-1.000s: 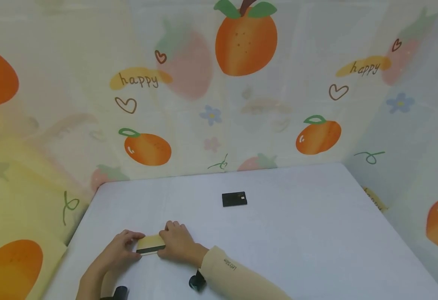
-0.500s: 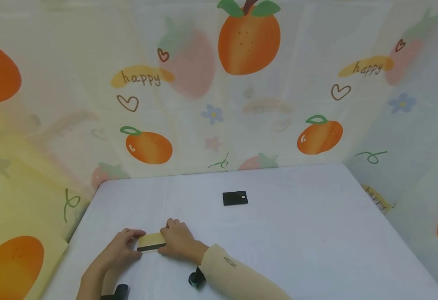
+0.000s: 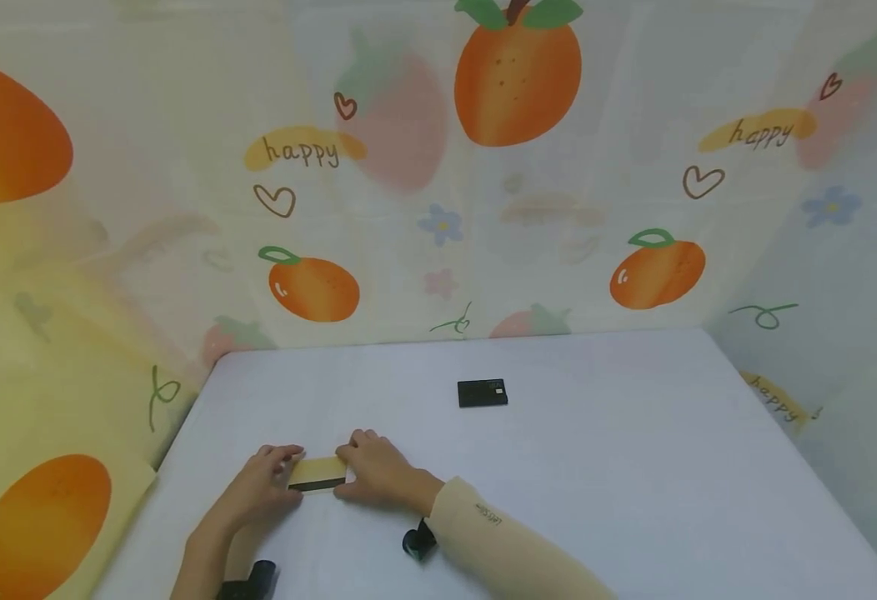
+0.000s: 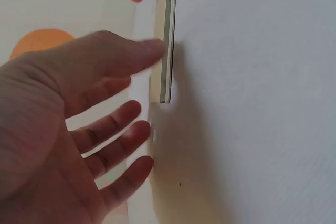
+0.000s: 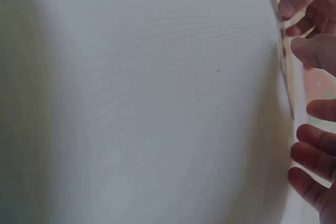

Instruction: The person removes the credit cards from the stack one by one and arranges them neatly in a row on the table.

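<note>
A pale yellow bank card (image 3: 317,472) with a dark stripe along its near side lies on the white table, between my hands. At its left end, the thumb of my left hand (image 3: 260,482) is against the card in the left wrist view. The other fingers (image 4: 126,142) of that hand are spread and stand off the card. My right hand (image 3: 377,472) is at the card's right end, with a small gap showing between them. Its thumb (image 5: 316,53) and relaxed fingers are apart in the right wrist view. The card's underside is hidden.
Farther back on the white table (image 3: 596,467) lies a black bank card (image 3: 483,392) with a light chip. Fruit-patterned cloth (image 3: 408,167) rises behind and at both sides. A dark wrist device (image 3: 418,542) sits under the right forearm.
The head view has turned slightly, shifting the scene to the right. My right hand has loosened from the card's right end, and more of that end shows. The black card keeps its place.
</note>
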`<state>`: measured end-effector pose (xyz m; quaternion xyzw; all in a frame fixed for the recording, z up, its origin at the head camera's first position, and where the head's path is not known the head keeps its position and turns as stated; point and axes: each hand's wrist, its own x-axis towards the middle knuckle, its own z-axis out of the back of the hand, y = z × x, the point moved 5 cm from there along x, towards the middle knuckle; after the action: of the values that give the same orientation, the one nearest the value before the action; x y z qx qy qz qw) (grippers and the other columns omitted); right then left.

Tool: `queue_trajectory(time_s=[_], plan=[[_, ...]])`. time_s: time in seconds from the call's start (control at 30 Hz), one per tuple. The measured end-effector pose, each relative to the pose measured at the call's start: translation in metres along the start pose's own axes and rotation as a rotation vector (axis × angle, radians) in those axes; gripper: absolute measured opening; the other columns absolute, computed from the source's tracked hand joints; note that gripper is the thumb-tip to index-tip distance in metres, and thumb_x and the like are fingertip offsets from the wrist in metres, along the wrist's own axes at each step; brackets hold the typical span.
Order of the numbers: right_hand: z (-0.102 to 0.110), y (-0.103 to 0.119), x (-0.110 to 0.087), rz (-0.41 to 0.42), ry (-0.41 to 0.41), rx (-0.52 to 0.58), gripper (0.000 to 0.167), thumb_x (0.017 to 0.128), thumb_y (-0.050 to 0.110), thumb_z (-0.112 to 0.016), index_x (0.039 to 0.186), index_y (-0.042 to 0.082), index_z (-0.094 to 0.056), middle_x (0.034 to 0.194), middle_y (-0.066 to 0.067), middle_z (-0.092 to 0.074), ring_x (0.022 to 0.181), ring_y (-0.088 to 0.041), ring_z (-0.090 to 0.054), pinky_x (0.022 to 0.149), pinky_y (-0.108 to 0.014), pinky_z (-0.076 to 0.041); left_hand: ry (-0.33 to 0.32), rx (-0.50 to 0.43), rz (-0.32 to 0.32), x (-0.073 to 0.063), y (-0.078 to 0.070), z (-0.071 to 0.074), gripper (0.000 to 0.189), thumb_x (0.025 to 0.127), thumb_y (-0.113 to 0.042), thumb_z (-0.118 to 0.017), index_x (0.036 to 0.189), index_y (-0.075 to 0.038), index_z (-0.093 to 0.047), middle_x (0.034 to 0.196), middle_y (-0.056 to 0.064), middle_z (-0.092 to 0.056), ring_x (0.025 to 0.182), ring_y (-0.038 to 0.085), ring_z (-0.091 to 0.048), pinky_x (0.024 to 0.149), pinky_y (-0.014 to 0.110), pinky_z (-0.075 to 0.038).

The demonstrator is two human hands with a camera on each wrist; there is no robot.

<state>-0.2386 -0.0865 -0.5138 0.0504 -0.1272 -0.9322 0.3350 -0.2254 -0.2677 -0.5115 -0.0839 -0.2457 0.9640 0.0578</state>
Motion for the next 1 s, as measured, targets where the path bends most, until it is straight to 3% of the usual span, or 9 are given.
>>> queue_trajectory(time_s=[0.27,0.53,0.7,1.0], plan=[[0.008,-0.011,-0.017,0.008,0.027,0.005,0.056,0.085,0.050,-0.069,0.132,0.021,-0.059,0.113,0.005,-0.057,0.097,-0.007,-0.050,0.082,-0.019,-0.044,-0.086,-0.089,-0.081,0.003,-0.015,-0.001,0.059,0.076,-0.021,-0.082,0.128,-0.007,-0.059,0.120,0.015,-0.058,0.108,0.033,-0.056,0.087,0.050,-0.048],[0.018,-0.030,-0.031,0.021,-0.015,-0.011,0.054,0.086,0.048,-0.069,0.131,0.019,-0.061,0.115,0.002,-0.059,0.100,-0.011,-0.054,0.085,-0.022,-0.046,-0.180,-0.133,-0.059,0.020,-0.034,-0.010,0.045,0.083,-0.019,-0.076,0.125,-0.008,-0.062,0.123,0.016,-0.058,0.111,0.034,-0.056,0.090,0.053,-0.048],[0.022,-0.044,-0.039,0.005,-0.031,0.017,0.052,0.086,0.048,-0.069,0.129,0.019,-0.061,0.115,0.002,-0.059,0.102,-0.012,-0.054,0.086,-0.024,-0.047,-0.196,-0.158,-0.051,0.030,-0.050,-0.018,0.044,0.084,-0.020,-0.074,0.125,-0.008,-0.062,0.123,0.016,-0.058,0.112,0.033,-0.055,0.092,0.053,-0.048],[0.042,-0.082,-0.055,-0.029,-0.194,0.099,0.041,0.088,0.040,-0.070,0.120,0.015,-0.067,0.111,-0.002,-0.062,0.100,-0.016,-0.057,0.087,-0.031,-0.051,-0.195,-0.195,-0.087,0.046,-0.082,-0.029,0.042,0.083,-0.019,-0.075,0.122,-0.008,-0.064,0.121,0.014,-0.059,0.109,0.031,-0.056,0.091,0.050,-0.048]])
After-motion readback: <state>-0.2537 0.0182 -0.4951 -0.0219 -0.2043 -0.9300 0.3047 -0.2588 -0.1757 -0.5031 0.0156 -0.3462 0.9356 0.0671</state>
